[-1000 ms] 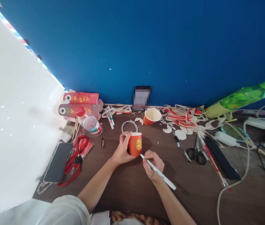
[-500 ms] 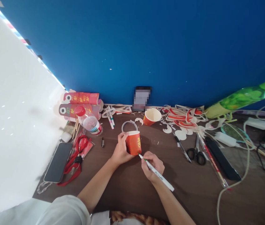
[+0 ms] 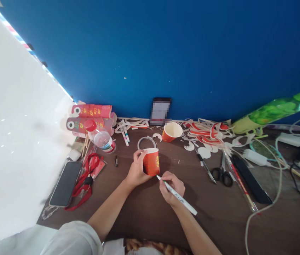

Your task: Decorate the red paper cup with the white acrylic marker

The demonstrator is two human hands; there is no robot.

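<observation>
My left hand (image 3: 137,170) is wrapped around a red paper cup (image 3: 151,162) with yellow print, which stands upside down on the brown table (image 3: 144,212). My right hand (image 3: 171,187) pinches a white marker (image 3: 178,195), and its tip touches the lower edge of the cup. A second red paper cup (image 3: 171,131) lies tilted farther back, its white inside showing. A roll of clear tape (image 3: 146,142) lies just behind the held cup.
Black scissors (image 3: 222,174), a pen (image 3: 206,168) and red-and-white paper scraps (image 3: 208,132) lie to the right. On the left are a phone (image 3: 65,184), a red lanyard (image 3: 87,179), a plastic bottle (image 3: 100,137) and red paper fish (image 3: 90,117). White cables (image 3: 277,187) trail at right.
The cup has turned a little in my left hand, so its yellow print faces more to the side. My right hand and the marker have shifted slightly left along the cup's base.
</observation>
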